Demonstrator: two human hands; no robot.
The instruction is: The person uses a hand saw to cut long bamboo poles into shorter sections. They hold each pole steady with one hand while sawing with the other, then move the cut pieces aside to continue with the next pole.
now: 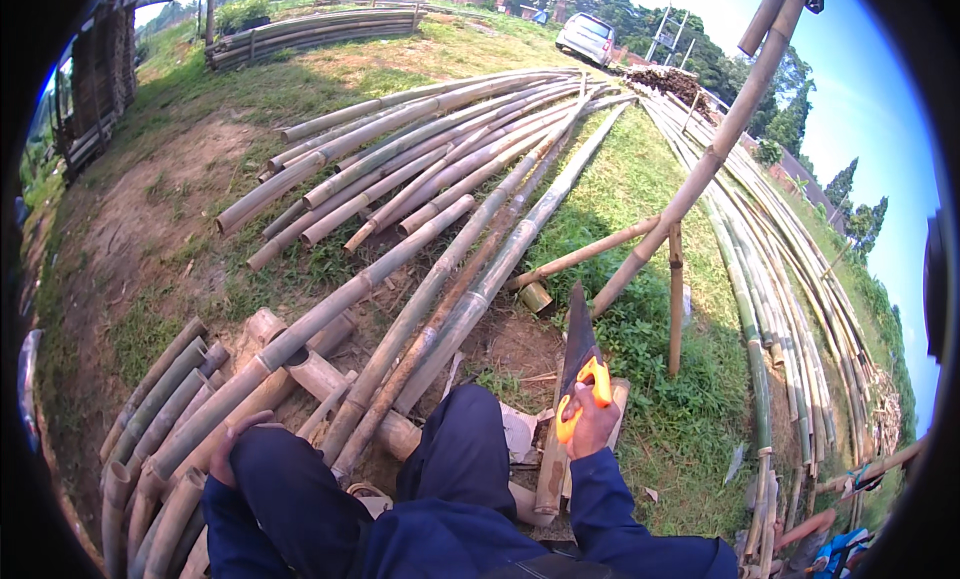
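Observation:
My right hand (pixel 594 425) is closed around the orange handle (pixel 599 379) of a hand saw. Its dark blade (pixel 578 329) points up and away from me, clear of the poles on the left. Beneath that hand lies a short wooden piece (pixel 553 469). On the other side, my left hand (pixel 238 445) rests by my bent left knee, close beside a long bamboo pole (pixel 330 319); its visible fingers are stretched out and seem to hold nothing. That pole lies across a thick bamboo crosspiece (pixel 318 376). Two longer poles (pixel 440 279) run away between my knees.
Many bamboo poles (pixel 430 149) fan out ahead on grass. Cut bamboo pieces (pixel 165 399) stand stacked at lower left. A slanted bamboo post (pixel 700 179) with braces rises right of the saw. Another long row of poles (pixel 780 309) lies at far right. A silver car (pixel 587 39) is parked behind.

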